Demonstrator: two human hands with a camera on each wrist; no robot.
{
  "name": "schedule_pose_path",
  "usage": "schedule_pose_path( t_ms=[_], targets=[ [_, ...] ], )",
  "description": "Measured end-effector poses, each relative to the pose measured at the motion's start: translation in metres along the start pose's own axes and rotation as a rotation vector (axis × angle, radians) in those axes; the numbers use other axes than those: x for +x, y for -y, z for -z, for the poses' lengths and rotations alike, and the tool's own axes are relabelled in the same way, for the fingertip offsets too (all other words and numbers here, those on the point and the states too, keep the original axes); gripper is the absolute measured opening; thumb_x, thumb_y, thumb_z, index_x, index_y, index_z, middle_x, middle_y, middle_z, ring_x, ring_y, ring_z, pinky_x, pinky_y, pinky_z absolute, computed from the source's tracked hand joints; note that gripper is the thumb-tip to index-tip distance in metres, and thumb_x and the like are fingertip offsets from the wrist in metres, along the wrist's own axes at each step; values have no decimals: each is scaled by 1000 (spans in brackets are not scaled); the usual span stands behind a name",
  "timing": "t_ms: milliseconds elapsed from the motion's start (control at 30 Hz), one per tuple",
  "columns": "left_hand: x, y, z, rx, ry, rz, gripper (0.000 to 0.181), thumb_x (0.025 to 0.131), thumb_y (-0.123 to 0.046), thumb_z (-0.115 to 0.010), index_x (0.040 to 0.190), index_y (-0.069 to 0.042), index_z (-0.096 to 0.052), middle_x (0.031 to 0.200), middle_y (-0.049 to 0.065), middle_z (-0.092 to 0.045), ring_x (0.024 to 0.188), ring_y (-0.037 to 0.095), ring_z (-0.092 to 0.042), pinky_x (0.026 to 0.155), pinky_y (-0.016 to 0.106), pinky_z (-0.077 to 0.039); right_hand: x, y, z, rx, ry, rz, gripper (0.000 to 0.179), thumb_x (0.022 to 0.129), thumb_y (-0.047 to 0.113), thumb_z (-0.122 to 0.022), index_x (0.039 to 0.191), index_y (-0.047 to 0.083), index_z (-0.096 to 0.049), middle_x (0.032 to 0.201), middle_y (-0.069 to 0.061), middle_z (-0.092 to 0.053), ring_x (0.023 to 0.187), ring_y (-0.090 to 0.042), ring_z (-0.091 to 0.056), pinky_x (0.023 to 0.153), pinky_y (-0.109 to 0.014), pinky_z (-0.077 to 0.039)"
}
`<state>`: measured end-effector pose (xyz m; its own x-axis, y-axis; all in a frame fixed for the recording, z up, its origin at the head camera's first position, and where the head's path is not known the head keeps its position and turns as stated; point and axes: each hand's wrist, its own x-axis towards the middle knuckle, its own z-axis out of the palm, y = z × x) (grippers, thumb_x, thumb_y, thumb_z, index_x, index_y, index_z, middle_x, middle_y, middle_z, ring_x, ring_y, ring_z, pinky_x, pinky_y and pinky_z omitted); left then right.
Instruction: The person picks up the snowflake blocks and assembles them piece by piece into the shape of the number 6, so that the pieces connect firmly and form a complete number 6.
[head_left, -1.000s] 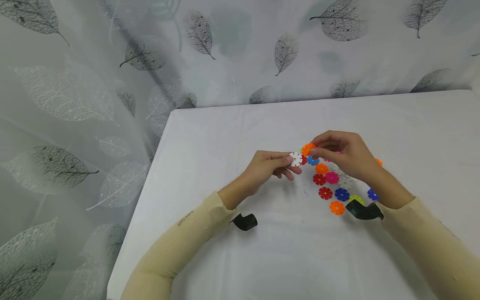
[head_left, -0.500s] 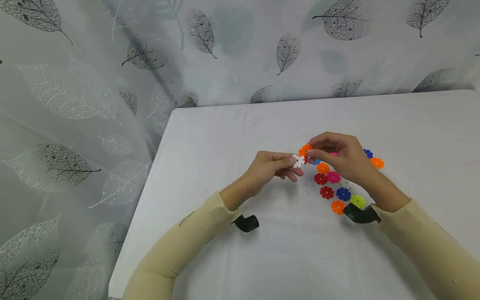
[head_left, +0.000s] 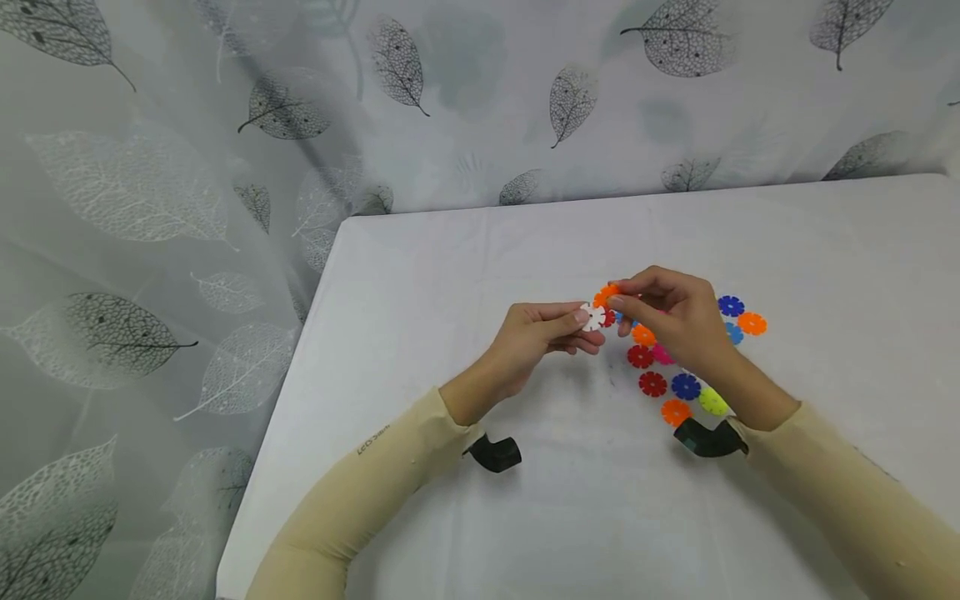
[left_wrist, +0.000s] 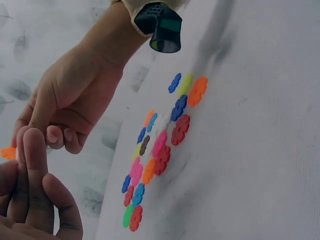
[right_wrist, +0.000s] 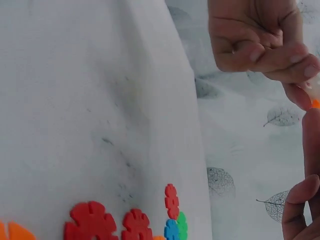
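My left hand (head_left: 536, 337) pinches a white notched plastic disc (head_left: 593, 317) between thumb and fingers. Against its upper right edge, an orange notched disc (head_left: 604, 297) is pinched by my right hand (head_left: 678, 321). The two discs meet at their edges above the table. In the left wrist view only a piece of the orange disc (left_wrist: 7, 153) shows beside the fingertips. The right wrist view has my left hand (right_wrist: 260, 45) at top right, with a sliver of the orange disc (right_wrist: 316, 103) at the frame's edge.
Under and around my right hand lie several loose discs, among them a red disc (head_left: 652, 384), a dark blue disc (head_left: 686, 387) and a yellow-green disc (head_left: 713, 402). They rest on a white-covered table (head_left: 420, 275). A leaf-printed curtain (head_left: 465, 100) hangs behind and to the left.
My right hand has shifted slightly left, bringing the orange disc against the white one. Blue and orange discs at the right of the pile have come into view. The left hand barely moves.
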<state>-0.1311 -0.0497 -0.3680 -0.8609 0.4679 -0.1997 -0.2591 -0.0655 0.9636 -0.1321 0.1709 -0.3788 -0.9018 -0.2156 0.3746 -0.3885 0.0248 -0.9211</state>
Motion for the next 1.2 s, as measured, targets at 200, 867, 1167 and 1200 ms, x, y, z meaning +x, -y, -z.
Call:
schedule_pose_path(
  t_ms=[200,867,1167,1200],
  targets=[
    [1,-1,-4,-19,19,-52,31,101,-14,-64,125,4,-69,97,17,-76,86,22,-75,81,29,-55,-3,0,-4,10,-57,-15,15,90,-16,-66,104,-12,-68,91,-8,-74,59,-18,-67,62,-24,-58],
    [-2,-6,-2,43,20,13,32,101,-18,-65,127,1,-68,97,14,-77,89,21,-75,81,31,-54,-8,2,-7,-225,-83,56,23,83,-14,-75,103,-3,-76,85,-1,-74,55,-14,-65,52,-21,-53],
    [1,-11,-4,141,82,71,33,101,-34,-57,113,-12,-78,99,5,-77,98,33,-71,83,39,-55,-7,3,-4,-203,8,98,29,80,-23,-72,104,-7,-74,95,-13,-68,68,-15,-69,62,-21,-56],
    [1,-10,-4,149,86,71,34,101,-36,-58,112,-12,-78,99,5,-77,100,36,-70,85,43,-55,-8,1,-3,-202,19,99,30,79,-22,-73,104,-5,-75,94,-12,-69,69,-15,-69,61,-21,-56]
  ],
)
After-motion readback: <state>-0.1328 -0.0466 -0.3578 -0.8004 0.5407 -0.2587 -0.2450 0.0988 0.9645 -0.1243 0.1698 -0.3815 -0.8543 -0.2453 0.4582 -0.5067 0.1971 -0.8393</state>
